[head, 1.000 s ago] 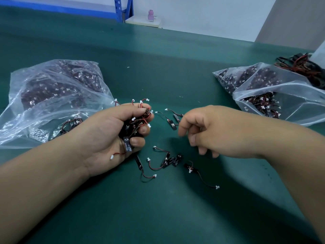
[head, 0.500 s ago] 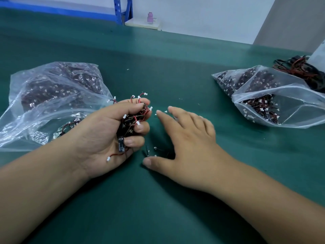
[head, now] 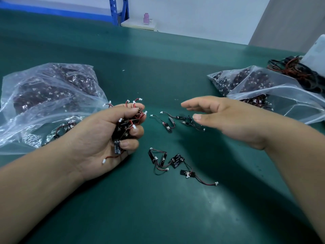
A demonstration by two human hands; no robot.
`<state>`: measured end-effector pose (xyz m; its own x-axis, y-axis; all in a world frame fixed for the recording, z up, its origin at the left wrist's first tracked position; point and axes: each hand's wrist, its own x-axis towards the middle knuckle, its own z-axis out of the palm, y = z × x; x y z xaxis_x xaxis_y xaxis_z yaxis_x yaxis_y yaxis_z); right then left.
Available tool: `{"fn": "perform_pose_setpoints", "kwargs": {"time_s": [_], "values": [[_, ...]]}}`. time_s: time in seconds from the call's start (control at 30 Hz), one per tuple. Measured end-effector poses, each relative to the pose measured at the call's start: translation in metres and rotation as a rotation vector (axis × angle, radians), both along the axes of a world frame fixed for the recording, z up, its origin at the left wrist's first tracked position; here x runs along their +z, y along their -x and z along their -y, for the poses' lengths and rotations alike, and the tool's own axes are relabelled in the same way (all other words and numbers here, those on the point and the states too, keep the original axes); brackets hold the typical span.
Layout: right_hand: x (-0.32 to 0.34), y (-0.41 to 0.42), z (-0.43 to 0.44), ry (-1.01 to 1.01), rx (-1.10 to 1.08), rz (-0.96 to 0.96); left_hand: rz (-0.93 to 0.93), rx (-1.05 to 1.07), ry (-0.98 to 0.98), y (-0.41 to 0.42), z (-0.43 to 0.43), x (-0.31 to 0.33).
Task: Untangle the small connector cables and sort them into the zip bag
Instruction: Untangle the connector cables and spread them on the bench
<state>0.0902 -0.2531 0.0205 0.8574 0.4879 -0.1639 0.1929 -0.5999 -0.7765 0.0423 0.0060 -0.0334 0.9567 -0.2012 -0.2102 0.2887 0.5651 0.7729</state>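
My left hand (head: 98, 136) grips a bunch of small connector cables (head: 131, 120), black modules with red-black wires and white plugs. Just behind it lies a clear zip bag (head: 44, 95) full of the same cables. My right hand (head: 226, 118) hovers with straight fingers above a few loose cables (head: 177, 120) on the green mat, holding nothing. More loose cables (head: 174, 162) lie nearer to me, between my two forearms.
A second clear bag (head: 274, 95) with cables lies at the right, its mouth facing my right arm. A heap of larger red and black wires (head: 295, 69) sits behind it. The green mat (head: 158, 208) covers the table; a blue rack (head: 117, 9) stands far back.
My right hand was pressed flat on the mat over the loose cables; it has lifted and moved right. The loose cables are uncovered. My left hand keeps its bunch.
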Motion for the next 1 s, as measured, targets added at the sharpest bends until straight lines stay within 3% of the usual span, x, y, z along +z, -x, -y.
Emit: {"fn": "perform_pose_setpoints", "kwargs": {"time_s": [0.13, 0.27, 0.4, 0.47, 0.53, 0.67, 0.73, 0.83, 1.0], "values": [[0.001, 0.003, 0.003, 0.005, 0.114, -0.065, 0.02, -0.008, -0.004, -0.002, 0.0, -0.002], [0.002, 0.007, 0.01, -0.121, 0.264, -0.203, 0.049, 0.002, -0.019, -0.002, -0.002, -0.006], [0.002, 0.004, 0.014, -0.482, 0.127, -0.274, 0.049, -0.003, -0.015, -0.004, -0.003, -0.007], [0.005, 0.004, 0.016, -0.508, 0.091, -0.237, 0.045, -0.002, -0.011, -0.004, -0.004, -0.007], [0.005, 0.011, 0.018, -0.344, 0.155, -0.149, 0.041, -0.01, -0.002, -0.003, -0.004, -0.008], [-0.025, 0.045, 0.008, 0.42, 0.309, 0.21, 0.05, -0.005, -0.001, -0.001, -0.003, -0.008], [-0.038, 0.057, -0.012, 0.455, 0.204, 0.353, 0.056, 0.003, -0.002, 0.0, 0.0, -0.007], [-0.046, 0.045, -0.039, 0.356, 0.009, 0.421, 0.06, 0.012, -0.01, -0.001, 0.003, -0.006], [-0.053, 0.01, -0.081, 0.428, -0.018, 0.603, 0.051, 0.009, 0.003, -0.002, 0.002, -0.007]]}}
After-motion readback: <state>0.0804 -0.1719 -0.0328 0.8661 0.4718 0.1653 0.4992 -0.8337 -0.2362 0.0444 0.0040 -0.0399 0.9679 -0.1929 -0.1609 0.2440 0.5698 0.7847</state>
